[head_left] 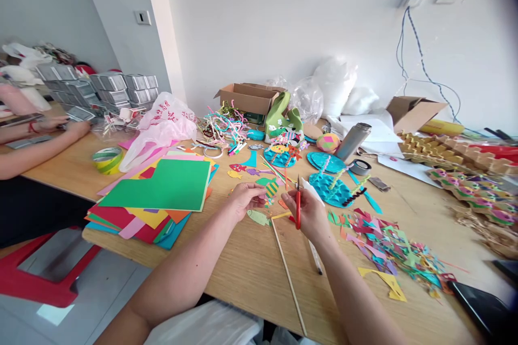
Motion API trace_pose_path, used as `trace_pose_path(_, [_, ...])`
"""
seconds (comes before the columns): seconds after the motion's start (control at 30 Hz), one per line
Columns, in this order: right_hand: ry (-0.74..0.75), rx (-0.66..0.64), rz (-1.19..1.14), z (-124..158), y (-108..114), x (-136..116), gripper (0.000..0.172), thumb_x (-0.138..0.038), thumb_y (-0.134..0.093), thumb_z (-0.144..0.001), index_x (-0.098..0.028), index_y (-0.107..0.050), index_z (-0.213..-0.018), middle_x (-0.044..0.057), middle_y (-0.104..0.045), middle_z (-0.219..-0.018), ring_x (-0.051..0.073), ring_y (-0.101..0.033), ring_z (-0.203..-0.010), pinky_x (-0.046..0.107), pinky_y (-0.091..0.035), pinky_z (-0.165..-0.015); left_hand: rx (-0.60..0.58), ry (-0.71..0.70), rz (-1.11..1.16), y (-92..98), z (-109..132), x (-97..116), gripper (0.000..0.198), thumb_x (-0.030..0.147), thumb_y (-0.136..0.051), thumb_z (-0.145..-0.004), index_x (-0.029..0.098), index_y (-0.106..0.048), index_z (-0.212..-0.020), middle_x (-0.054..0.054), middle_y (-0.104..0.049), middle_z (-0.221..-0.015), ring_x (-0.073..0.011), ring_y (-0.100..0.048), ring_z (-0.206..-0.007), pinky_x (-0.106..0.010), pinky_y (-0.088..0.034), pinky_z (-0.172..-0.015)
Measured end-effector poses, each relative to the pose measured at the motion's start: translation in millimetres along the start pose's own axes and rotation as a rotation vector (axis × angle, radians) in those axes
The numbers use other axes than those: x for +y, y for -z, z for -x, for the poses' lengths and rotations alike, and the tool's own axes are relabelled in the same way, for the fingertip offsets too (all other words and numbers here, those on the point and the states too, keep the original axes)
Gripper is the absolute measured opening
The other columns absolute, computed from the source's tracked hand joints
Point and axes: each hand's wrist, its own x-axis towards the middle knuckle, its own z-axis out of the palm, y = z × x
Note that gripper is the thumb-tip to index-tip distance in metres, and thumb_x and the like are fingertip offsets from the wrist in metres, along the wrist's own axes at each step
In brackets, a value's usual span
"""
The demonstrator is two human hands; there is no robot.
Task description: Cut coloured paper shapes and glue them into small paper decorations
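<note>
My right hand [311,211] grips red-handled scissors [298,206], blades pointing up and away. My left hand [244,198] is closed in a pinch on a small striped paper piece [270,190] held just above the wooden table [259,275]. A green paper fish shape [258,218] lies below my left hand. A thin wooden stick [288,275] runs from between my hands toward me. Blue paper plates with paper decorations [332,187] lie beyond my right hand.
A stack of coloured paper sheets [162,194] lies to the left, paper scraps [394,248] to the right. Tape roll [107,159], pink plastic bag [162,126], metal flask [353,141], cardboard boxes [249,98] and egg cartons [457,167] stand farther back. Another person's arms [38,143] rest at far left.
</note>
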Motion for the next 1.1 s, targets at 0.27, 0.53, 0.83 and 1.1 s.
trace_pose_path(0.27, [0.085,-0.348,0.764,37.7,50.9,-10.7,0.034,-0.054,-0.071,-0.071,-0.024,-0.054,-0.065,0.004,-0.064,-0.060,0.021,-0.056,-0.054,0.029,-0.027,-0.050,-0.039,-0.016,-0.046,0.9,0.6,2.9,0.017,0.021,-0.078,-0.062,0.012,-0.066,-0.071,-0.001,-0.063,-0.056,-0.0114,-0.060,-0.051,-0.025,-0.052,-0.057])
trace_pose_path(0.53, [-0.126,-0.494,1.047,102.2,87.9,17.2,0.026,-0.045,-0.055,-0.085,-0.023,-0.056,-0.073,0.010,-0.071,-0.074,0.029,-0.067,-0.068,0.031,-0.032,-0.054,-0.168,-0.030,-0.149,5.1,-1.1,2.4,0.025,0.025,-0.081,-0.061,0.009,-0.069,-0.075,-0.007,-0.070,-0.068,-0.0132,-0.064,-0.057,-0.027,-0.053,-0.061])
trace_pose_path(0.83, [-0.167,-0.481,1.119,134.3,100.1,32.5,0.018,-0.037,-0.052,-0.085,-0.021,-0.057,-0.078,0.010,-0.071,-0.081,0.028,-0.069,-0.075,0.033,-0.040,-0.063,-0.265,-0.010,-0.214,8.9,-0.8,2.6,0.035,0.025,-0.083,-0.055,0.010,-0.069,-0.083,-0.009,-0.074,-0.078,-0.0149,-0.068,-0.062,-0.028,-0.054,-0.065])
trace_pose_path(1.1, [-0.179,-0.570,1.154,135.3,104.5,16.6,0.015,-0.028,-0.050,-0.084,-0.021,-0.061,-0.078,0.011,-0.072,-0.084,0.028,-0.070,-0.078,0.035,-0.045,-0.067,-0.302,0.005,-0.210,11.5,-0.6,1.3,0.032,0.017,-0.081,-0.056,0.010,-0.068,-0.084,-0.008,-0.073,-0.076,-0.0186,-0.071,-0.067,-0.028,-0.056,-0.063])
